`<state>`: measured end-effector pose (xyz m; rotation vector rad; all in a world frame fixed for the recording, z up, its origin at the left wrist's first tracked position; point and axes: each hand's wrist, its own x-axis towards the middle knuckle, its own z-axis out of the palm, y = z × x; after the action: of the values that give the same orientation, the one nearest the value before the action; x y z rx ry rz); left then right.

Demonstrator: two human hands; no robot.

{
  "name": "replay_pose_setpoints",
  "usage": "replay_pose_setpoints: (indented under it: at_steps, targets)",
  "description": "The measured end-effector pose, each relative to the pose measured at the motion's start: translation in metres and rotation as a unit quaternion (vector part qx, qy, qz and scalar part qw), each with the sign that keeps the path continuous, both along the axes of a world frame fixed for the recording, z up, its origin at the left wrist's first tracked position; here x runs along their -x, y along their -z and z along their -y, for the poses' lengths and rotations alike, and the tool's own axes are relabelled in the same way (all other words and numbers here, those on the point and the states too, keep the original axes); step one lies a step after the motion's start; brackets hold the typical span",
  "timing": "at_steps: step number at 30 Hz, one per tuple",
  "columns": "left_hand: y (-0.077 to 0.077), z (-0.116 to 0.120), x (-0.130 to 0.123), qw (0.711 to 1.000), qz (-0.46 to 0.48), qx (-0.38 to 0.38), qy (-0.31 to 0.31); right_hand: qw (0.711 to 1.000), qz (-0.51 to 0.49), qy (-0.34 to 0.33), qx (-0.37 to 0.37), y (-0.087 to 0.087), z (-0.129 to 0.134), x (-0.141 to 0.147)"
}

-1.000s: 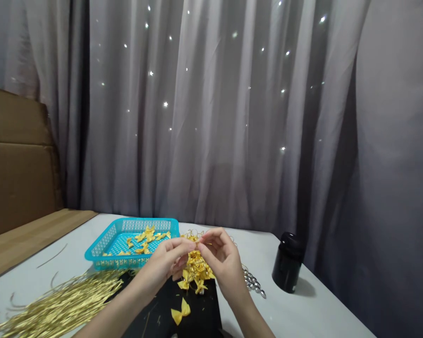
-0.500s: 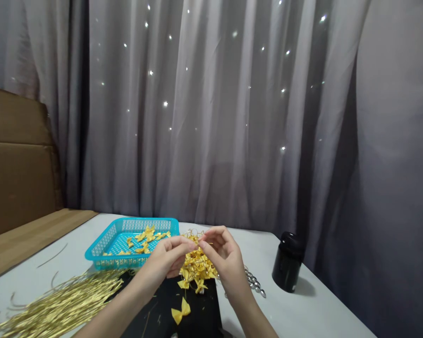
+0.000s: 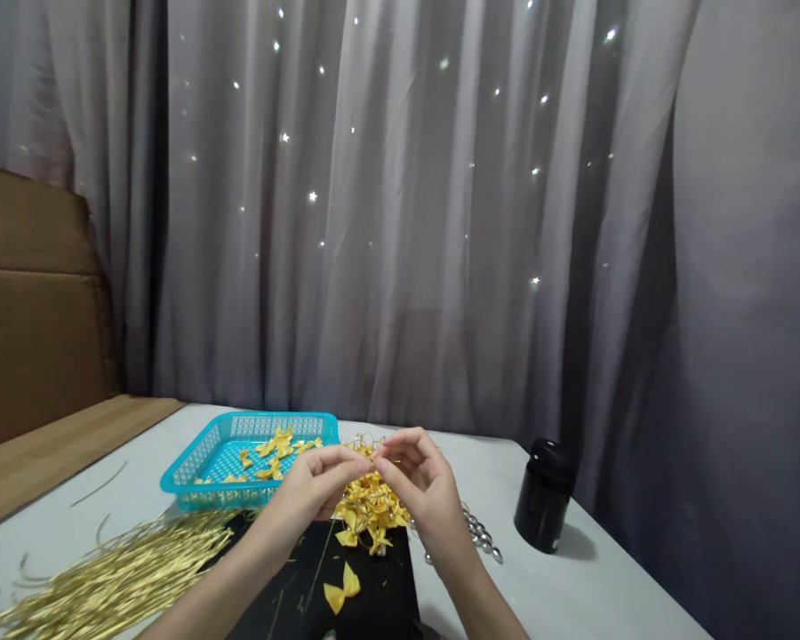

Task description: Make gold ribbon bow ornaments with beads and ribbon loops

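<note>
My left hand (image 3: 313, 489) and my right hand (image 3: 423, 489) meet fingertip to fingertip above the mat, both closed in a pinch. A thin gold wire tie (image 3: 321, 562) slants down below my left hand; the part between the fingers is mostly hidden. Just behind and under the hands lies a heap of yellow ribbon bows (image 3: 373, 511) with gold wire loops. One loose yellow bow (image 3: 342, 588) rests nearer to me on the black mat (image 3: 380, 613).
A turquoise basket (image 3: 250, 489) with several yellow bows stands behind my left hand. Gold wire ties (image 3: 120, 578) lie in a bundle at the left. Silver beads (image 3: 481, 533) and a black jar (image 3: 545, 498) are to the right, cardboard (image 3: 36, 311) at the far left.
The gold wire tie now shows below my left hand, where it was not visible before. The fingers have shifted only slightly; both hands keep their pinch in the same place.
</note>
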<state>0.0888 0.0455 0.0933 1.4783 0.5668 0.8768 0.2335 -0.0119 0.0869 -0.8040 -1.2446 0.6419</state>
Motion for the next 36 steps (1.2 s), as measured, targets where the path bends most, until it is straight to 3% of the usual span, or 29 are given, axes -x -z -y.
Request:
replay_pose_setpoints:
  at_steps: [3,5,9,14,20,30,32,36]
  targets:
    - [-0.002,0.000,0.000,1.000,-0.010,-0.012,-0.012,0.999,0.041,0.018,-0.005,-0.002,0.003,-0.002]
    - [-0.003,0.001,0.000,0.998,-0.018,-0.044,-0.035,0.990,0.105,0.083,-0.034,-0.005,0.006,-0.005]
    - [0.000,0.005,0.003,0.969,-0.053,-0.207,-0.124,0.936,0.266,0.210,-0.097,-0.015,0.017,-0.009]
    - [0.008,0.012,0.005,0.909,-0.107,-0.366,-0.170,0.909,0.361,0.186,-0.089,-0.026,0.028,-0.009]
    - [0.012,0.014,0.004,0.902,-0.111,-0.386,-0.160,0.882,0.410,0.210,-0.098,-0.026,0.030,-0.010]
    - [0.008,0.011,0.002,0.932,-0.097,-0.320,-0.140,0.893,0.389,0.200,-0.104,-0.026,0.025,-0.013]
    - [0.006,0.010,0.002,0.956,-0.089,-0.261,-0.099,0.889,0.397,0.201,-0.109,-0.025,0.024,-0.014]
    - [0.001,0.008,0.000,0.996,-0.048,-0.049,0.059,0.876,0.424,0.203,-0.110,-0.023,0.023,-0.013]
